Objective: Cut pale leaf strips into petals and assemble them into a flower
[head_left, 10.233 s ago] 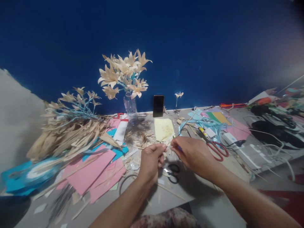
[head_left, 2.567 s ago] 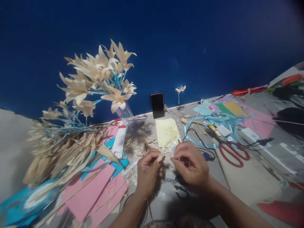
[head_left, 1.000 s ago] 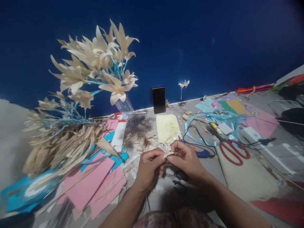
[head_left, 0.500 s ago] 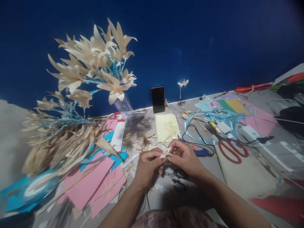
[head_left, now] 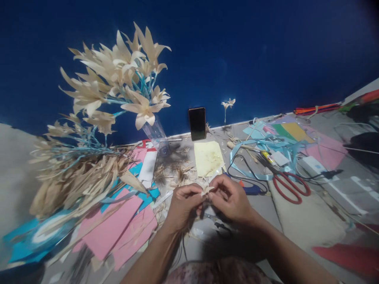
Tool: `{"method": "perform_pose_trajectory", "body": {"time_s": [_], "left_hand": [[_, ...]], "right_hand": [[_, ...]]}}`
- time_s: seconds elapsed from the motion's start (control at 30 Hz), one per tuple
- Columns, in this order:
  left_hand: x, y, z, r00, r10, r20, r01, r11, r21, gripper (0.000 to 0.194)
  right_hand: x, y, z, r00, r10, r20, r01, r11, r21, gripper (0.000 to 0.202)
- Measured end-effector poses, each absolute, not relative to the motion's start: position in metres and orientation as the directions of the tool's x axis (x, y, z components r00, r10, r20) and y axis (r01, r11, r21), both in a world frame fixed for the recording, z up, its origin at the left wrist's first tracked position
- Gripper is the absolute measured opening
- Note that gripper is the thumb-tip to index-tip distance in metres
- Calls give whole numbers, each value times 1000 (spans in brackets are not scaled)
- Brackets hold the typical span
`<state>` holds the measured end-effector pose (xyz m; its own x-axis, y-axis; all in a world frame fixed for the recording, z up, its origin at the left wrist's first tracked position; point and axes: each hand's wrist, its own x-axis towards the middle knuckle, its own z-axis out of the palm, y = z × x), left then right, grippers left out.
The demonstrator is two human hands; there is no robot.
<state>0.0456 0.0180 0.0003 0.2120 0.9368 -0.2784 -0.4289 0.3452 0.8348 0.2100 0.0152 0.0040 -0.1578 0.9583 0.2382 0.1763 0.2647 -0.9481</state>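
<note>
While the deep blue wall [head_left: 266, 59] and the cream lily bouquet [head_left: 118, 75] in its clear vase [head_left: 156, 136] are unchanged from half a second ago, a change is seen only at the hands. The corn-husk pile [head_left: 77, 185] and pink sheets [head_left: 115, 221] are left lying at left; the red-handled scissors [head_left: 291, 189] are left untouched at right.

The left hand [head_left: 185, 203] is kept clamped, thumb and forefinger pinched on the base of a small cream flower [head_left: 207, 190]. The right hand [head_left: 231, 197], held apart from it in the 2.6 s frame, is now brought up to its right-hand petals; whether these are pinched or just touched cannot be told. The flower is held between both hands, in front of the yellow paper [head_left: 207, 156], and has been tipped from face-on to nearly side-on.

Read as judgement: petals are being adjusted by fingertip, no tool used. The flower is not yet set down. Petal tips are probably easily creased.
</note>
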Motion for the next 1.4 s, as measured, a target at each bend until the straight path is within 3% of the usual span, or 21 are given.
{"method": "perform_pose_trajectory", "body": {"time_s": [0.13, 0.23, 0.37, 0.7, 0.9, 1.4], "left_hand": [[46, 17, 0, 211, 936, -280, -440, 347, 828, 20], [45, 17, 2, 246, 933, -263, -416, 347, 841, 19], [47, 15, 4, 273, 927, -256, -417, 354, 837, 21], [56, 10, 11, 261, 874, -409, -584, 480, 654, 31], [56, 10, 10, 265, 890, -372, -550, 456, 699, 30], [48, 10, 8, 240, 936, -257, -259, 317, 912, 25]], "right_hand": [[211, 15, 3, -46, 787, 615, 242, 606, -758, 20], [212, 17, 8, -111, 684, 721, 323, 711, -624, 22], [215, 20, 11, -170, 650, 740, 376, 737, -561, 16], [215, 20, 11, -179, 596, 783, 451, 757, -473, 16], [214, 18, 11, -115, 636, 763, 370, 740, -561, 26], [219, 21, 14, -173, 646, 743, 380, 740, -555, 20]]}}
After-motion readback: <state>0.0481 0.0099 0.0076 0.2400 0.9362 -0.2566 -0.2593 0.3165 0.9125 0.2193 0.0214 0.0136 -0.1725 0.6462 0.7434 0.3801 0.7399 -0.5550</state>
